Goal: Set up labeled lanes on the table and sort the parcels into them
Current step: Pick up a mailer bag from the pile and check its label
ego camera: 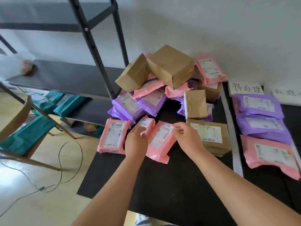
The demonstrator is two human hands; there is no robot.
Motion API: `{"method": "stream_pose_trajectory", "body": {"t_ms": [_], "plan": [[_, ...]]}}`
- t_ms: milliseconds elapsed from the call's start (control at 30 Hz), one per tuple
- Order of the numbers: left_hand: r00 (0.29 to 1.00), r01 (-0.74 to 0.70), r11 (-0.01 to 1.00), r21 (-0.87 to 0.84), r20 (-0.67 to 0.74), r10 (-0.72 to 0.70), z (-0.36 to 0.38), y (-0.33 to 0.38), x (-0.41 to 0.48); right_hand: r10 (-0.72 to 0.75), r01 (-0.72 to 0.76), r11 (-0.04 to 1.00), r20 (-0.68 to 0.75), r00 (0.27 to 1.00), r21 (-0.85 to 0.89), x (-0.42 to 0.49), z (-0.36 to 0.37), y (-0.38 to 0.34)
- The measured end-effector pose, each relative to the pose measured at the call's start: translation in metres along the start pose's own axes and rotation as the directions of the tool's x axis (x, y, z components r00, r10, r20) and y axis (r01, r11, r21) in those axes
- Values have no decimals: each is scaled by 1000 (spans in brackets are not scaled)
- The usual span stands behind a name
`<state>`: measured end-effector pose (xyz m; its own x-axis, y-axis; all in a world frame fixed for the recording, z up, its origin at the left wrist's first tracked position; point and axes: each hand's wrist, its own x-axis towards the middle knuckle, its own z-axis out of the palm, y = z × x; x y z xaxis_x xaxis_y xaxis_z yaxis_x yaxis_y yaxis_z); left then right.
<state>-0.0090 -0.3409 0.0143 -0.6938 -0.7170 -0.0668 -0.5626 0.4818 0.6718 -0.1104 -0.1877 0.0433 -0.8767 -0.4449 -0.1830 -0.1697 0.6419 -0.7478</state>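
Observation:
A pink parcel (160,141) with a white shipping label lies on the black table (146,185), near its front. My left hand (136,141) grips the parcel's left edge. My right hand (187,136) pinches its upper right corner. Beside it lie two more pink parcels (112,136) (147,123) and a labelled brown box (210,136). Behind them is a heap of brown boxes (171,66), pink mailers and purple mailers (128,105). A white tape strip (231,128) marks off a lane on the right, headed by a handwritten paper label (246,89). That lane holds two purple parcels (259,105) and one pink parcel (273,154).
A second paper label (287,93) sits at the far right edge. A dark metal shelf rack (65,77) stands left of the table, with teal parcels (68,105) on its lower level. A wooden chair (17,118) and a loose cable (61,160) are on the floor at left.

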Motion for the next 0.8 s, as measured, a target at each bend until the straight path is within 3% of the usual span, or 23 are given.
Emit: {"method": "stream_pose_trajectory", "body": {"t_ms": [167,400,500,667,800], "plan": [[976,220,975,24,4,-220,-49,-72,34,30,-31,999,71,997,19,5,79,-57],[966,259,963,77,-48,-255,-88,-148,62,80,-52,987,182,980,-152,2,163,-90],[943,322,937,132,40,-330,-89,-163,72,131,-65,967,266,955,-245,9,184,-93],[914,342,924,170,167,-369,-85,-172,79,225,-132,960,393,892,-248,30,209,-96],[904,347,922,172,202,-378,-83,-177,80,273,-185,952,397,876,-245,43,226,-95]]}}
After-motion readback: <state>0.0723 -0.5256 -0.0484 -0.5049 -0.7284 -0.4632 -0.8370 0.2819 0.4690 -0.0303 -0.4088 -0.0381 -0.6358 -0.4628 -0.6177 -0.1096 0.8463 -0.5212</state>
